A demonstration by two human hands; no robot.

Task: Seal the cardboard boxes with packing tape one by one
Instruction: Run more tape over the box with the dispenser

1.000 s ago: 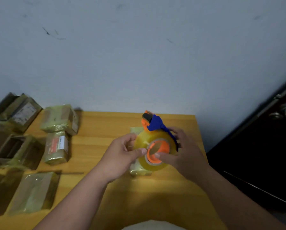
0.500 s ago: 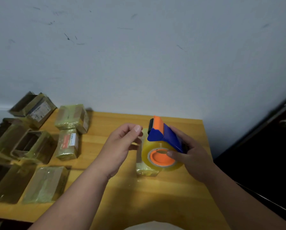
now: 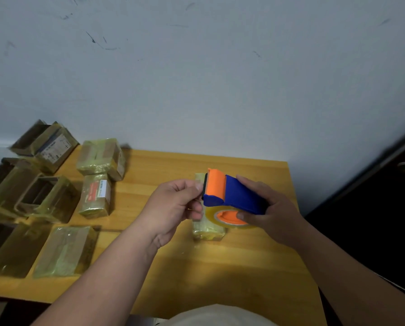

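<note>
My right hand grips a blue and orange tape dispenser with a roll of clear tape in it, held above the table. My left hand has its fingers curled and pinches at the tape end by the dispenser's toothed edge. Under both hands a small tape-wrapped box lies on the wooden table, mostly hidden by the dispenser and my fingers.
Several tape-covered cardboard boxes lie on the table's left half, some open: a wrapped one, a labelled one, an open one, a flat one. A grey wall is behind. A dark door stands to the right.
The dispenser has tilted so its blue and orange top faces me. My left hand let go of the roll's side and came up to the cutting edge.
</note>
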